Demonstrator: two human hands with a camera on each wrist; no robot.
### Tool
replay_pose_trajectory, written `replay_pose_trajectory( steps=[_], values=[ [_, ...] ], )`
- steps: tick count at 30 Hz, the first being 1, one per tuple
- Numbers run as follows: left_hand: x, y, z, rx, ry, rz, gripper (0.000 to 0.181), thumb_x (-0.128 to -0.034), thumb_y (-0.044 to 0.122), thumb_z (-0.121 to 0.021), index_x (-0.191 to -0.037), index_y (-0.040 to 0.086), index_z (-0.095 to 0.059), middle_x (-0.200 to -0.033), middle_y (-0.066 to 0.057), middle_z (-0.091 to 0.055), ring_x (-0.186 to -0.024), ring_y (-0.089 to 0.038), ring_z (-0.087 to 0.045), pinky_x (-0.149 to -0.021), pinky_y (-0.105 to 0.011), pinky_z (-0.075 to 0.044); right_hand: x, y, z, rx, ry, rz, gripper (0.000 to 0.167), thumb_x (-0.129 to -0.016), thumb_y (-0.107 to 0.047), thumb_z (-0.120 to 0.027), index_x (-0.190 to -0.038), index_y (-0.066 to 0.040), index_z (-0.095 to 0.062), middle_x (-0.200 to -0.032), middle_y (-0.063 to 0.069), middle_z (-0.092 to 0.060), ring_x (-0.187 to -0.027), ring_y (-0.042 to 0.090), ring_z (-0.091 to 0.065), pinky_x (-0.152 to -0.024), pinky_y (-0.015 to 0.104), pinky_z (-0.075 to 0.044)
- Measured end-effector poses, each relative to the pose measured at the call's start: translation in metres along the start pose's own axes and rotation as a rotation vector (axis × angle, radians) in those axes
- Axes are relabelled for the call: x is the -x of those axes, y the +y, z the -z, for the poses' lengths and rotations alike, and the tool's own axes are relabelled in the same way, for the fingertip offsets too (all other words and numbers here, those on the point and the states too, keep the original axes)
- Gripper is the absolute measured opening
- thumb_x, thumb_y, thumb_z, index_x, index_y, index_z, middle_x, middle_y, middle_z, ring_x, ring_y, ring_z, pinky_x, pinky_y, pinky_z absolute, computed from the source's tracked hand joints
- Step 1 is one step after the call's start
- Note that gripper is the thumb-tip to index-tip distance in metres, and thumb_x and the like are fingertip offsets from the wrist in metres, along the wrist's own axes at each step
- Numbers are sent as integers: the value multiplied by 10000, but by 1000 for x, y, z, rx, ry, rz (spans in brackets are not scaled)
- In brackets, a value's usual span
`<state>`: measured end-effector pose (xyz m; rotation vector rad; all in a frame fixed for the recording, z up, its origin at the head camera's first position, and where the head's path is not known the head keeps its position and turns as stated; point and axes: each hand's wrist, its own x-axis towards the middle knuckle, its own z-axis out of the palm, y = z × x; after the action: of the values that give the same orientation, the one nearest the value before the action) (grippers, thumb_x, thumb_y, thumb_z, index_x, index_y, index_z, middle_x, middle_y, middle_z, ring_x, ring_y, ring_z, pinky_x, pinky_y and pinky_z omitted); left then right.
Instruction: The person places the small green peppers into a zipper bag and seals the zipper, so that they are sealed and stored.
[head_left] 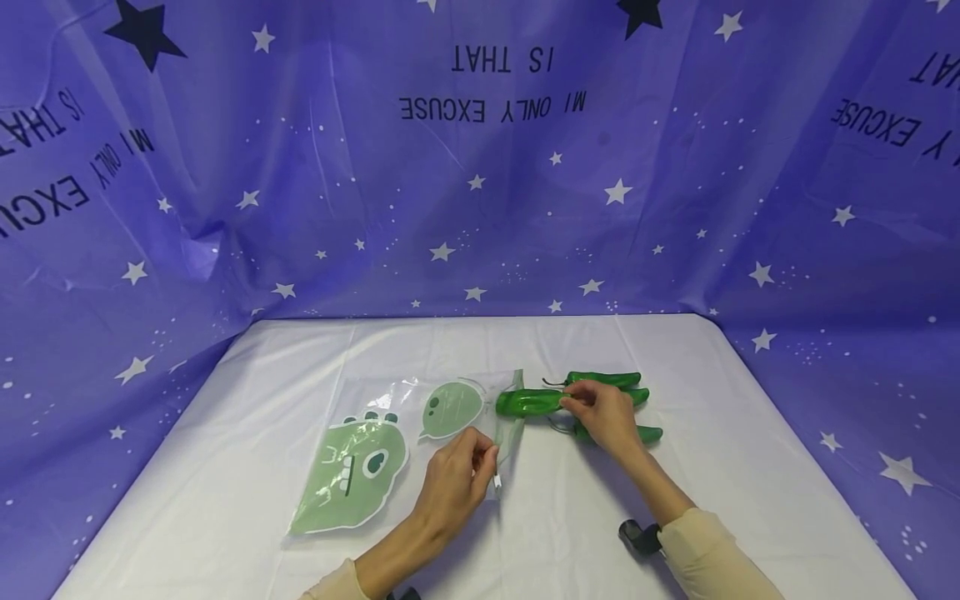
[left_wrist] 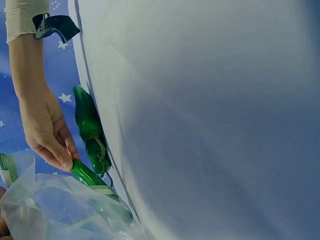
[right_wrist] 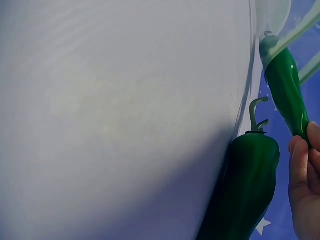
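A clear zip bag with green cartoon prints lies on the white table, its green-edged mouth facing right. My left hand pinches the near edge of that mouth by the white slider. Between the thumb and fingers of my right hand is the tip of a green pepper. The pepper's stem end is inside the bag's mouth, as the right wrist view also shows at the pepper. In the left wrist view the pepper slants into the open mouth of the bag.
Several more green peppers lie beneath and beside my right hand, stems toward the bag. The white table ends at a purple star-printed curtain behind and at both sides.
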<state>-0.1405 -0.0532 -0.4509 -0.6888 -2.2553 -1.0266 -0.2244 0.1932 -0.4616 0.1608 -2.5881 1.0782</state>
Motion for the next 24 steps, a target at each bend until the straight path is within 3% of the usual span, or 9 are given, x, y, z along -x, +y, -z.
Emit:
replay_pose_trajectory(
  steps=[8, 15, 24],
  values=[
    [-3, 3, 2, 52, 8, -1, 96, -863, 57, -680, -873, 81, -588, -746, 89, -579, -648, 4, -541, -543, -75, -407, -4, -4, -4, -24, 31, 27, 168, -768, -189, -804, -911, -126, -741, -820, 3, -718, -740, 151, -680, -687, 367, -550],
    [-6, 4, 0, 82, 26, -20, 127, -845, 24, -694, -878, 84, -587, -744, 80, -587, -659, 2, -563, -540, -76, -412, -10, -14, -5, -50, 37, -7, 187, -768, -201, -803, -933, -128, -751, -834, 3, -724, -750, 150, -681, -701, 360, -540],
    [-3, 3, -1, 140, 33, -49, 79, -878, 43, -662, -882, 72, -589, -756, 77, -591, -668, -12, -581, -576, -116, -462, -12, -25, -11, -126, 30, -22, 171, -768, -169, -801, -926, -122, -756, -808, 0, -722, -703, 128, -676, -628, 268, -532]
  ],
)
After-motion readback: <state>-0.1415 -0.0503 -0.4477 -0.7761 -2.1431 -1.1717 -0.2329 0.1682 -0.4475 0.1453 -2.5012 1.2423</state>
